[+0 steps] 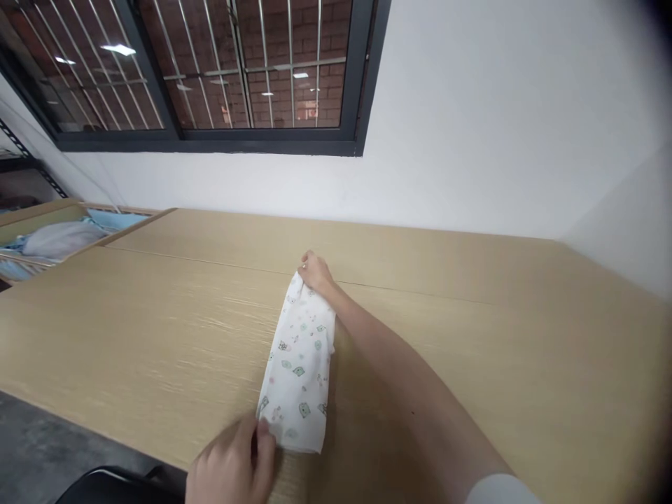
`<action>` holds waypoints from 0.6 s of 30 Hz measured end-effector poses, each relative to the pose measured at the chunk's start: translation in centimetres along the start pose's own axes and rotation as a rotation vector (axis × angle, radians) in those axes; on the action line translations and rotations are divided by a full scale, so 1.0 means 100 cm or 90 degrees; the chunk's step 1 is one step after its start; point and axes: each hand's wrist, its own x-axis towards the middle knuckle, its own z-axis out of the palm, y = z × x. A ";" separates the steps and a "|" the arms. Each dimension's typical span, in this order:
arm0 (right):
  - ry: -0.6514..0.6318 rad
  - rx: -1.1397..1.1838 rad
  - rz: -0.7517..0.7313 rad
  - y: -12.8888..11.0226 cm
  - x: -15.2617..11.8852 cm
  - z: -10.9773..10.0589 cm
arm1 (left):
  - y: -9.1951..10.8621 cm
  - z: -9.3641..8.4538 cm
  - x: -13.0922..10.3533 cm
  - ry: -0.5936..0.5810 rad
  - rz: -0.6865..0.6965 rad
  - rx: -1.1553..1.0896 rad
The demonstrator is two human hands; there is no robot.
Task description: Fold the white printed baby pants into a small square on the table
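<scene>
A white cloth [299, 364] printed with small green and pink figures lies as a long, narrow folded strip on the wooden table [173, 308]. At its near left corner, my left hand [234, 462] pinches the edge between thumb and fingers. My right hand [316, 271] reaches across from the right and grips the far end of the cloth, its fingertips closed at the top corner. The cloth's right edge is slightly uneven near the middle.
At the far left, an open box [126, 229] holds blue and pale cloth. A barred window [262, 140] is set in the white wall [472, 126] behind the table. A black chair [115, 486] stands by the near left table edge.
</scene>
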 end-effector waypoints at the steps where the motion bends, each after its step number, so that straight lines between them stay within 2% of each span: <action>1: -0.005 -0.007 -0.004 -0.005 0.000 0.007 | -0.004 0.003 -0.001 0.015 -0.006 0.038; 5: -0.030 -0.027 -0.018 -0.020 -0.002 0.014 | -0.006 0.005 -0.002 0.069 0.005 0.127; 7: -0.039 -0.026 -0.045 -0.031 -0.009 0.010 | -0.001 0.004 -0.001 0.165 0.023 0.181; 9: -0.054 -0.019 -0.090 -0.042 -0.030 0.004 | 0.005 0.007 -0.002 0.286 0.074 0.198; 11: -0.105 0.002 -0.176 -0.053 -0.067 -0.005 | 0.014 0.018 -0.003 0.372 0.164 0.148; 14: -0.308 0.089 -0.456 -0.062 -0.142 -0.018 | 0.030 0.054 -0.006 0.437 0.276 0.057; 16: -0.403 0.112 -0.574 -0.061 -0.189 -0.025 | 0.041 0.082 -0.010 0.536 0.267 0.042; 18: -0.444 0.098 -0.612 -0.055 -0.221 -0.027 | 0.048 0.104 -0.015 0.658 0.210 0.040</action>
